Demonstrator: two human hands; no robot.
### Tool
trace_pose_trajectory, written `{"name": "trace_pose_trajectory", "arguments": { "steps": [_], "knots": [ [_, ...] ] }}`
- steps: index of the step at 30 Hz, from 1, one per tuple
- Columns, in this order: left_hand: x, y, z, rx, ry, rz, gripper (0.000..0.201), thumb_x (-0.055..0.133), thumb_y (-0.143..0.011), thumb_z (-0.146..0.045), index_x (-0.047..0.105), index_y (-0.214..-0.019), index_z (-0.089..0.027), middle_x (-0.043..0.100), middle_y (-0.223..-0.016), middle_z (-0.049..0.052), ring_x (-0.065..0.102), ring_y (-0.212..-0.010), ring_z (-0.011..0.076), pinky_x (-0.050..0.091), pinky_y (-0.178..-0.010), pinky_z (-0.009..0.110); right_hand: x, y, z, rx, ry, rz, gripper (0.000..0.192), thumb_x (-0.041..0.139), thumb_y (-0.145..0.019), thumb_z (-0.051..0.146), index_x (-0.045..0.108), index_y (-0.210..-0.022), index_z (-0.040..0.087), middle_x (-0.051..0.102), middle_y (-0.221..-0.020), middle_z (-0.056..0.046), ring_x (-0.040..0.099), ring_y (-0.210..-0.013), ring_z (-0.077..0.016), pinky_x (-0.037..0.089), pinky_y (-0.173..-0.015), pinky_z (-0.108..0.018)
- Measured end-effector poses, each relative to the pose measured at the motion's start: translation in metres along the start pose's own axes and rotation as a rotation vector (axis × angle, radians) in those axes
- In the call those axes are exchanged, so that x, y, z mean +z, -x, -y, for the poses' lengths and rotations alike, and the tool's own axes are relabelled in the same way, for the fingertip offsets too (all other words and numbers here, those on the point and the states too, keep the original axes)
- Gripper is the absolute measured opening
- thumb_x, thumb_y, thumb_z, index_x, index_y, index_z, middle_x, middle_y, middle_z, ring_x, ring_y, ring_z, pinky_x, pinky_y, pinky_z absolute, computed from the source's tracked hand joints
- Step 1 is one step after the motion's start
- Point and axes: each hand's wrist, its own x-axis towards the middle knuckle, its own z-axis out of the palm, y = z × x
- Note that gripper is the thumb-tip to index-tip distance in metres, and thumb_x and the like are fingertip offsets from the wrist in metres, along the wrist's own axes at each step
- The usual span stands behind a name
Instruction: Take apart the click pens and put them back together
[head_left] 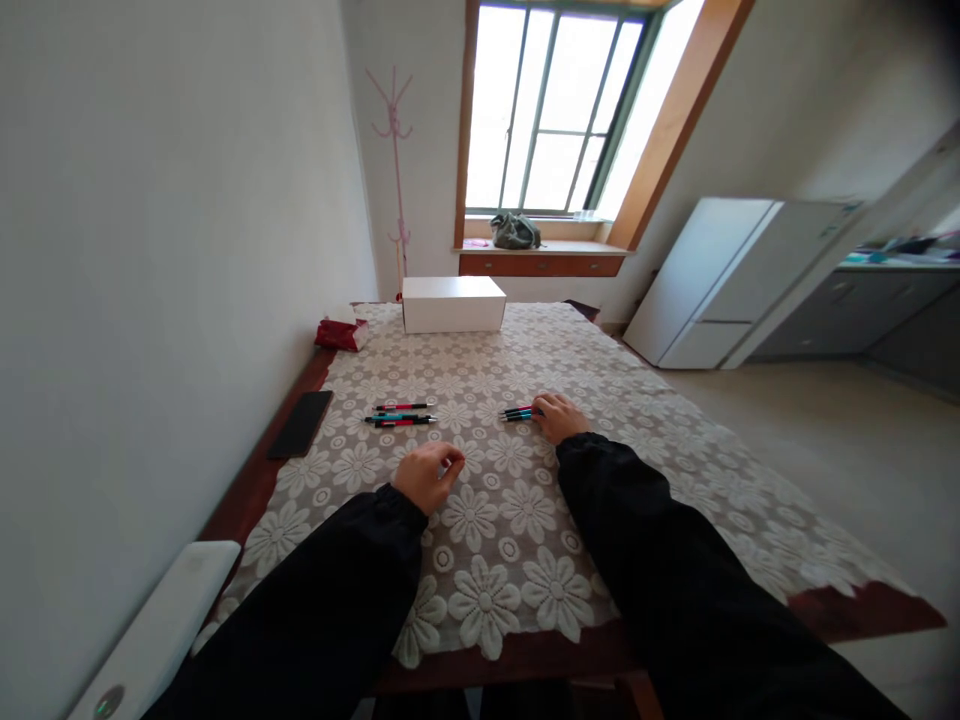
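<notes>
We see the right hand (560, 416) closed around a few pens (519, 413) on the lace tablecloth (645, 470), the left hand (427, 474) loosely curled and empty, more pens (401, 415) lying apart.

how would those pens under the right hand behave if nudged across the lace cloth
The pens look slim and round, so they would probably roll sideways. The openwork lace tablecloth might snag them. They seem light and stiff, and the right hand covers one end.

A home room: lace tablecloth (525, 560), fridge (720, 280), coat stand (396, 150).
</notes>
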Motion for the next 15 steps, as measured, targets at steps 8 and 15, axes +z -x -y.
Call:
{"name": "trace_pose_trajectory", "arguments": {
  "steps": [8, 15],
  "knots": [
    [-0.001, 0.000, -0.001, -0.026, -0.133, 0.002, 0.011, 0.056, -0.092, -0.027, 0.068, -0.092, -0.025, 0.074, -0.092, 0.003, 0.067, -0.092, 0.0195, 0.051, -0.084, 0.032, 0.021, 0.006, -0.009, 0.010, -0.067, -0.087, 0.035, 0.048, -0.096, 0.030, 0.062, -0.128, 0.025, 0.062, -0.133, -0.009, 0.051, -0.126, -0.0265, 0.044, -0.104, -0.043],
    [-0.021, -0.006, 0.017, -0.182, -0.528, -0.050, 0.039, 0.059, -0.088, -0.028, 0.060, -0.127, -0.020, 0.061, -0.135, 0.011, 0.052, -0.126, 0.0310, 0.044, -0.101, 0.045, 0.037, 0.010, -0.008, 0.007, -0.079, 0.048, 0.048, 0.038, -0.100, 0.041, 0.048, -0.145, 0.032, 0.049, -0.150, -0.003, 0.039, -0.143, -0.0269, 0.033, -0.117, -0.051]
  ]
}}
